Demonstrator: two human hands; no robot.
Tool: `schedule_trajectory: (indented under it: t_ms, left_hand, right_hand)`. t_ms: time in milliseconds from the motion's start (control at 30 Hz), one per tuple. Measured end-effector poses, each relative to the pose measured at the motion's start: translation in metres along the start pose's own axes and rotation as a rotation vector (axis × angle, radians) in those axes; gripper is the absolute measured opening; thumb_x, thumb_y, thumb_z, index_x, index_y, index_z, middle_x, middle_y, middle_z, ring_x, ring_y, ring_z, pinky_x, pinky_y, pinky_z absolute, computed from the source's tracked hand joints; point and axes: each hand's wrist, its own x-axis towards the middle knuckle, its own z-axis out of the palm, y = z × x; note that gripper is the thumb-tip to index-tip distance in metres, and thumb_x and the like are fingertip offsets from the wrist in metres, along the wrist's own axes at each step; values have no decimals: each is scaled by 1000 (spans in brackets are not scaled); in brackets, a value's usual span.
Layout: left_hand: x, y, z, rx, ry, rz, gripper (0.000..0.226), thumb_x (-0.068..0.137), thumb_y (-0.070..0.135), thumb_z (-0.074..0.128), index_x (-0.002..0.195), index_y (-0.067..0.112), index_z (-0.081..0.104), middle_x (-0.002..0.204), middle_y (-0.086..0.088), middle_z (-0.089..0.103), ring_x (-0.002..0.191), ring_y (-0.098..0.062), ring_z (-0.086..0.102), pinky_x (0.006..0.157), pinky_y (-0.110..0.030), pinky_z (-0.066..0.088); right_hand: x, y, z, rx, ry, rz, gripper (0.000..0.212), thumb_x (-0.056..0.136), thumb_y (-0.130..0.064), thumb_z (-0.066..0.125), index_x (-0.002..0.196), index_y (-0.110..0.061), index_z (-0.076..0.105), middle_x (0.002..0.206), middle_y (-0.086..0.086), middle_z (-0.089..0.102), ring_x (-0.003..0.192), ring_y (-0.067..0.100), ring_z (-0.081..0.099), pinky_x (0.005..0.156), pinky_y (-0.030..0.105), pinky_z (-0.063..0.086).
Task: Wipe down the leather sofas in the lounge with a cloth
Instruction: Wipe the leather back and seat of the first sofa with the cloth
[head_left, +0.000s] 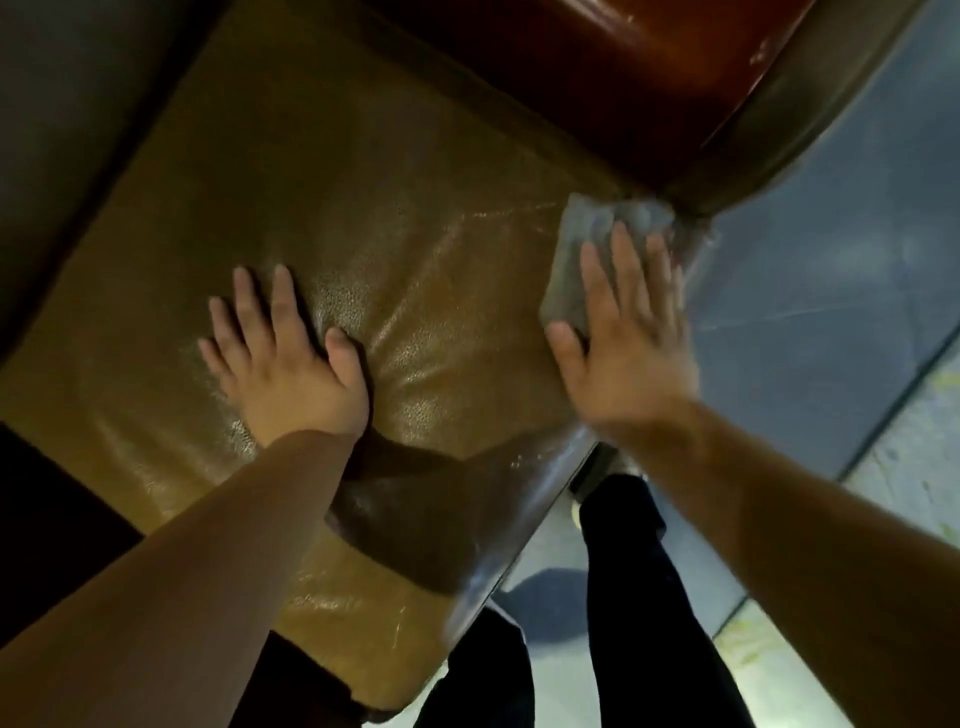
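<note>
Our right hand (623, 343) lies flat with its fingers straight, pressing the grey cloth (576, 260) onto the front corner of the brown sofa seat (363, 197), just beside the reddish armrest (623, 78). Our left hand (285, 358) is spread open too, flat on the middle of the seat, holding nothing.

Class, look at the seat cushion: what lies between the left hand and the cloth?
Nothing but bare, shiny leather of the seat cushion lies between the left hand and the grey cloth, which is under the right hand. The head view shows this.
</note>
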Motion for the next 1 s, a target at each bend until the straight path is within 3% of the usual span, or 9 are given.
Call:
schedule_trajectory:
  t_ms: [133,233,367,433,600,667,733,867,1000]
  left_hand:
    - [0,2,-9,-1,-41,9,71,100,48,36,167,28,22,176,-6,15,162,-37,9,130,-60,4]
    - [-1,0,-7,14,-24,14,70,101,49,35,167,29,22,176,-6,16,162,-36,10,130,-59,4]
    - [-1,-2,-1,18,4,15,70,100,50,35,167,30,24,176,-5,19,162,-36,13,131,-58,5]
    - [0,-1,-6,10,-1,21,71,100,52,34,167,30,25,176,-5,20,162,-36,13,131,-58,6]
    - [-2,-1,-23,28,-128,59,73,101,58,30,168,30,20,177,-7,13,163,-36,7,131,-58,4]
    - [-11,-6,-26,42,-163,137,74,101,58,31,168,30,19,177,-9,10,163,-37,5,131,-57,3]
    - [-17,-10,-24,49,-157,192,73,101,57,33,168,31,20,177,-9,10,163,-37,5,131,-58,2]
    - [-19,-12,-20,52,-136,223,71,102,54,36,167,32,21,177,-7,12,163,-37,7,130,-60,3]
    - [-19,-3,-30,97,-258,203,74,101,58,28,169,32,12,178,-5,3,163,-37,-1,129,-65,2]
  right_hand:
    - [-144,-46,19,71,-169,-195,84,100,-69,33,167,-22,13,175,10,8,160,41,-6,122,65,26]
    - [-131,-29,24,1,-135,-397,79,102,-66,33,165,-21,21,172,12,20,159,44,5,122,66,28]
    - [-43,-3,17,87,6,39,71,107,-58,28,166,-22,11,175,8,4,160,40,-8,127,58,5]
    - [-62,-22,22,123,-7,96,77,105,-62,25,167,-18,10,175,9,-1,159,43,-13,126,63,9]
    - [-249,-94,37,68,-329,-371,87,98,-73,32,167,-21,17,175,11,1,158,50,-2,111,65,43]
    - [-245,-87,38,81,-387,-422,85,98,-72,35,167,-24,19,175,8,11,158,48,3,111,61,45]
    - [-191,-71,39,122,-257,-284,83,99,-66,34,167,-21,16,175,9,10,158,48,3,116,64,40]
    - [-73,-47,20,285,-119,238,82,104,-67,4,167,-16,-4,174,9,-16,157,41,-23,128,57,-9]
    - [-136,-80,10,342,-318,211,87,99,-72,7,164,-19,-20,169,9,-33,153,38,-34,127,55,-6]
